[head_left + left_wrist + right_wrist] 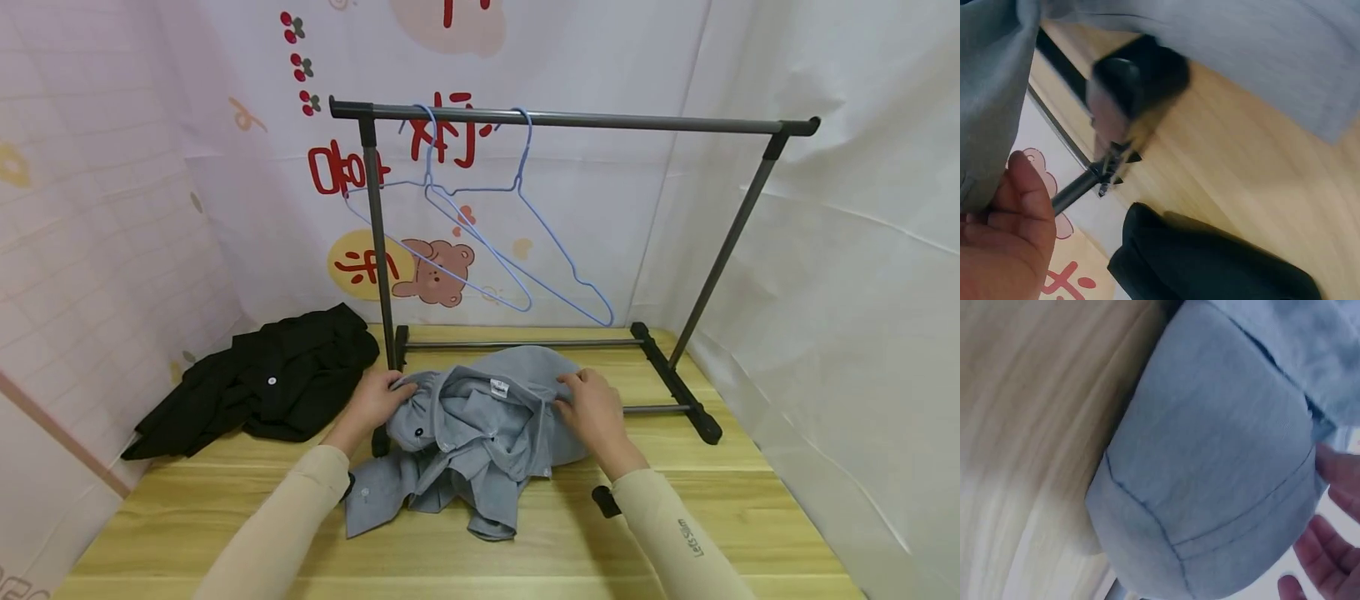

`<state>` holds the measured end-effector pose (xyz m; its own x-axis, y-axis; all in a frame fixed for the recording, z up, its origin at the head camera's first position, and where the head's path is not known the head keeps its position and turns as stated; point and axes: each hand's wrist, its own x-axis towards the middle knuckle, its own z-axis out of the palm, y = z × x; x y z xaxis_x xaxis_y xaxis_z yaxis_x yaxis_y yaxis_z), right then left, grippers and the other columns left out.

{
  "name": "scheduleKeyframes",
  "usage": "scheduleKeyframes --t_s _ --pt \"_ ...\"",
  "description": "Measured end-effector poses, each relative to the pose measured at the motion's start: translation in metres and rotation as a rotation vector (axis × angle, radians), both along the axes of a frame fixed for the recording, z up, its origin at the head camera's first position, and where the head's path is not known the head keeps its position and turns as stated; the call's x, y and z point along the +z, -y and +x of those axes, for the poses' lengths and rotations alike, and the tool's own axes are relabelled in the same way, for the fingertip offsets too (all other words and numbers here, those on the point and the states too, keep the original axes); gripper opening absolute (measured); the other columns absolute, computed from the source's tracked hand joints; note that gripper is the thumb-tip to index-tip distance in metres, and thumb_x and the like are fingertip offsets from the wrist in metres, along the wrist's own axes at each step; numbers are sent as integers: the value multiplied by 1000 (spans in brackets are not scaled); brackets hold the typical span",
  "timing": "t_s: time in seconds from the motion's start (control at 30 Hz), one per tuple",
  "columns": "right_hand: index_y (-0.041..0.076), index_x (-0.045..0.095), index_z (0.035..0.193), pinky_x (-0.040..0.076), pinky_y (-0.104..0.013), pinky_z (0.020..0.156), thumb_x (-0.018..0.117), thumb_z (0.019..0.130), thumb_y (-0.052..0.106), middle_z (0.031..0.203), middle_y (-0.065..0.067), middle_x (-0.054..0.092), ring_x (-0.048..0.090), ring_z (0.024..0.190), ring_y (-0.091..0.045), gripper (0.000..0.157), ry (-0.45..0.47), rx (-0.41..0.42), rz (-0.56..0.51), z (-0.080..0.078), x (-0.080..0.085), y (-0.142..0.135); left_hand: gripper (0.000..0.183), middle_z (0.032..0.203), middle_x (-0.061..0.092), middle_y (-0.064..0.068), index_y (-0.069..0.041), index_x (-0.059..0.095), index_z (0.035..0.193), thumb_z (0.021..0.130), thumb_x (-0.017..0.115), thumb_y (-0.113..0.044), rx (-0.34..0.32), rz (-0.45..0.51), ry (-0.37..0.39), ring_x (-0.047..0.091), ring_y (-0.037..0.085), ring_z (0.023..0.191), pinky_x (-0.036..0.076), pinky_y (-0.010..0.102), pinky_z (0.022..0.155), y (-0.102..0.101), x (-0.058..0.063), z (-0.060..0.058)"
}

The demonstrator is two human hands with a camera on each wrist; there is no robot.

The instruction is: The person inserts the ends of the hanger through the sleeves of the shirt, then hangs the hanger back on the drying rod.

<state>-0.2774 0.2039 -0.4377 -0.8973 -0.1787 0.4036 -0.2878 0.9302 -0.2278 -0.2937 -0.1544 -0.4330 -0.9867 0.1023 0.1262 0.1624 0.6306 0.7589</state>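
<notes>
A crumpled grey-blue button shirt (pixel 468 421), collar facing up with a white label (pixel 498 387) inside, is between my hands above the table. The left hand (pixel 375 400) pinches its left shoulder; in the left wrist view, fingers (pixel 1029 206) curl at the cloth's edge. On the opposite side, the right hand (pixel 596 410) grips the shirt near the shoulder between thumb and fingers. The right wrist view shows the cloth (pixel 1210 456) spread with its stitched seams, fingertips at its right edge. Sleeves and hem hang down in front onto the wood.
Behind the shirt stands a dark metal clothes rack (pixel 600 122), its feet on the wooden table (pixel 585 550). Two blue wire hangers (pixel 558 242) hang from the bar. A black garment (pixel 262 383) lies in a heap to the left.
</notes>
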Motion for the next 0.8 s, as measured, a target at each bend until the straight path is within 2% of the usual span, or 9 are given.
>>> scheduleKeyframes --t_s 0.07,0.13,0.27,0.37,0.43,0.5,0.57,0.63,0.8 --pt "8 69 120 49 -48 71 80 84 15 103 -13 62 60 88 -31 38 -4 69 -6 5 0 3 16 74 57 7 -3 64 92 97 64 -18 -17 -55 -27 55 23 67 43 36 62 2 -1 3" --pt "7 68 121 49 -43 69 80 84 11 101 -11 61 59 83 -26 39 7 132 -24 10 1 6 23 97 65 13 -2 65 113 97 65 -19 -42 -99 -62 63 29 87 50 41 75 1 0 7" --pt "8 67 124 44 -34 63 78 86 9 95 -5 58 51 73 -16 39 13 189 -58 16 2 7 54 132 55 19 -6 48 143 94 70 -13 -161 -172 -244 56 36 118 47 52 94 -6 7 14" --pt "8 64 128 43 -34 61 77 86 6 94 -5 56 49 71 -16 45 5 219 -82 18 1 7 57 132 52 18 -10 50 143 91 71 -2 -283 -235 -430 58 34 114 50 49 89 -13 12 19" --pt "8 60 134 48 -37 66 77 84 1 103 -9 58 55 79 -19 54 -10 271 -80 18 0 6 56 133 52 18 -11 55 140 88 71 5 -348 -291 -537 60 32 111 52 46 86 -17 14 22" --pt "10 56 140 51 -41 71 77 81 -4 119 -16 57 60 89 -26 63 -38 337 -58 17 -3 5 55 134 51 18 -14 59 137 87 70 7 -380 -355 -603 61 30 111 54 44 84 -20 14 25" --pt "12 54 142 53 -43 73 76 79 -9 134 -22 50 62 97 -31 70 -77 401 -24 15 -6 4 56 136 50 18 -16 60 137 87 70 8 -395 -412 -634 61 30 112 54 42 82 -22 14 27" --pt "14 58 138 54 -44 74 75 79 -11 144 -25 43 63 101 -33 67 -119 447 24 14 -9 4 55 138 48 19 -17 60 137 88 69 7 -409 -453 -644 60 30 114 54 43 84 -22 14 28" --pt "19 71 119 53 -50 75 78 80 -5 146 -24 43 65 100 -32 46 -135 463 130 15 -12 4 40 144 47 20 -18 70 124 89 71 2 -436 -509 -638 59 36 117 51 49 91 -21 15 29"
